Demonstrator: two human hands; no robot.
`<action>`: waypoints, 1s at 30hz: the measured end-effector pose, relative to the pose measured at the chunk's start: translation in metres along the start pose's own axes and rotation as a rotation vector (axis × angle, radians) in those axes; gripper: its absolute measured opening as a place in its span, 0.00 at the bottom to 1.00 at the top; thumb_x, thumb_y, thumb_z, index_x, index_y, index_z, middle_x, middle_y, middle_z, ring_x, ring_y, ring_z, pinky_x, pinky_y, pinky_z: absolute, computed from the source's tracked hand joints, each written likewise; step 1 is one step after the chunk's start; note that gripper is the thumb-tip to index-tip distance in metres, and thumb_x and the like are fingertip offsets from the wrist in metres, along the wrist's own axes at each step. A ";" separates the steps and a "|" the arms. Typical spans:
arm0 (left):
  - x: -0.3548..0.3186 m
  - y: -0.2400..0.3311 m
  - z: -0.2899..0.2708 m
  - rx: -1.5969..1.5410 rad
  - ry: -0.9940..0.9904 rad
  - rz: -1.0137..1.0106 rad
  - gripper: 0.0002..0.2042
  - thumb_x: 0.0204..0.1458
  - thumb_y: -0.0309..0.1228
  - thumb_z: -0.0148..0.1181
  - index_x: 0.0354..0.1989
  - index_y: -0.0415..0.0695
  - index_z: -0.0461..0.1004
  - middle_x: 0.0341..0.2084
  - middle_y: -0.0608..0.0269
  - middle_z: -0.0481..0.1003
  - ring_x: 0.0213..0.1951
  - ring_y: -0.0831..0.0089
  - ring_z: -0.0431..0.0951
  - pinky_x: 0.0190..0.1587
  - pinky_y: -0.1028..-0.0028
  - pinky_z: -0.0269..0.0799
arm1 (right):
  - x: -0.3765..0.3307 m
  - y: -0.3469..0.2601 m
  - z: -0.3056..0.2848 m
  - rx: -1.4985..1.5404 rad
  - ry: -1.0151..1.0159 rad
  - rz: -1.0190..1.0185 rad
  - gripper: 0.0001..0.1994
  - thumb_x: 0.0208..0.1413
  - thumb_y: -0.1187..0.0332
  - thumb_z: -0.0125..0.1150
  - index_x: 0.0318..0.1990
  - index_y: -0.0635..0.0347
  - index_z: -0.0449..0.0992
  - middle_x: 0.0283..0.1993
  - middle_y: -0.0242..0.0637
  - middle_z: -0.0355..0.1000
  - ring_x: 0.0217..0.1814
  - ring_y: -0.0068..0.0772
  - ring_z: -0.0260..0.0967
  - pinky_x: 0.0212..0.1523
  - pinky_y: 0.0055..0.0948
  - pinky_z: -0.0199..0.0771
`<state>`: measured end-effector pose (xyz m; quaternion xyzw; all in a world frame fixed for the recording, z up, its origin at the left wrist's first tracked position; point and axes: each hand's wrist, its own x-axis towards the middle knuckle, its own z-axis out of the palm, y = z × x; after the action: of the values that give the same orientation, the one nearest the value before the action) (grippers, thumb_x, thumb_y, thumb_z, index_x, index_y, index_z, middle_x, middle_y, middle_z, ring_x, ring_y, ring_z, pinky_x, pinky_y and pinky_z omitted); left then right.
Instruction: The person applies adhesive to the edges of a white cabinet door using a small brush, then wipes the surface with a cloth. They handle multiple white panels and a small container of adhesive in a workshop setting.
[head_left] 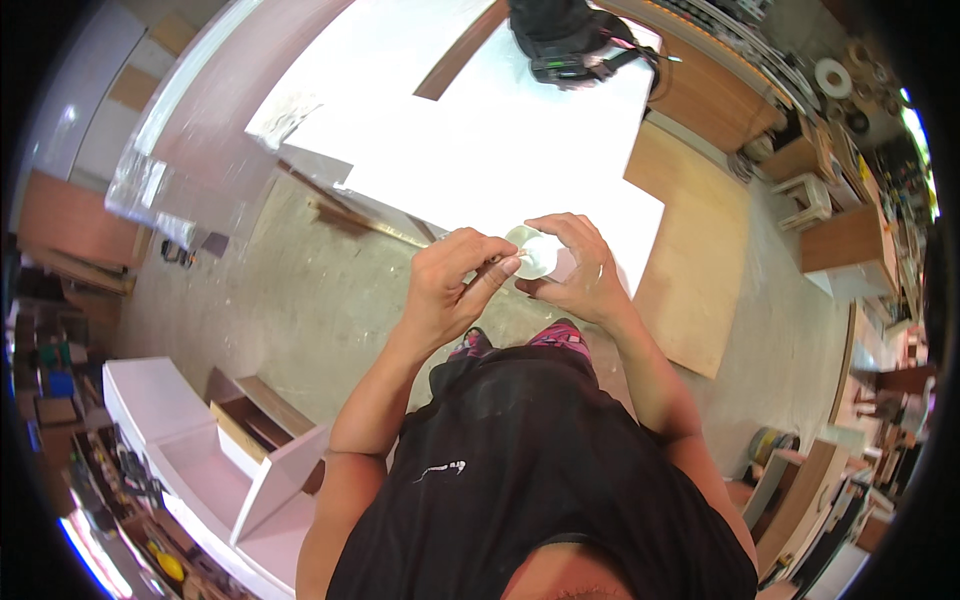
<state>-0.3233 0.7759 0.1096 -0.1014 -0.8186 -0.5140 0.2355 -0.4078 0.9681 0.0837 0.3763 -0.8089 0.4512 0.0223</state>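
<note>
Both of my hands meet in front of my chest over a small round roll of pale, translucent tape (533, 252). My right hand (580, 268) wraps around the roll from the right and holds it. My left hand (455, 280) comes in from the left, its fingertips pinching at the roll's edge. The white board (480, 150) lies just beyond my hands, over the concrete floor.
A black bag (565, 40) sits on the far end of the white board. Plywood sheets (690, 260) lie on the floor to the right. A white cabinet piece with an open drawer (230, 450) stands at lower left. Cluttered shelves and rolls line the right side.
</note>
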 end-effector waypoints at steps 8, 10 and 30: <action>-0.018 0.003 -0.005 0.005 0.124 -0.223 0.03 0.54 0.22 0.65 0.35 0.37 0.81 0.26 0.61 0.77 0.28 0.75 0.76 0.32 0.76 0.70 | 0.033 0.013 0.007 0.078 -0.288 -0.055 0.31 0.34 0.65 0.77 0.52 0.55 0.77 0.50 0.35 0.75 0.54 0.41 0.69 0.57 0.39 0.66; -0.023 0.001 -0.002 -0.027 0.209 -0.238 0.04 0.54 0.22 0.64 0.37 0.37 0.81 0.27 0.61 0.78 0.29 0.74 0.76 0.33 0.75 0.71 | 0.042 0.018 0.005 0.099 -0.324 -0.092 0.31 0.34 0.66 0.77 0.52 0.56 0.77 0.50 0.35 0.75 0.54 0.41 0.69 0.58 0.39 0.66; -0.077 0.035 0.040 0.186 0.611 -0.418 0.06 0.60 0.24 0.63 0.43 0.38 0.78 0.34 0.62 0.78 0.34 0.75 0.75 0.39 0.76 0.71 | 0.069 0.062 -0.008 0.229 -0.483 -0.265 0.29 0.36 0.63 0.78 0.52 0.52 0.78 0.50 0.34 0.76 0.55 0.40 0.70 0.58 0.40 0.63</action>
<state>-0.2535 0.8329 0.0851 0.2472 -0.7568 -0.4811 0.3670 -0.4986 0.9529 0.0702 0.5750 -0.6786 0.4301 -0.1545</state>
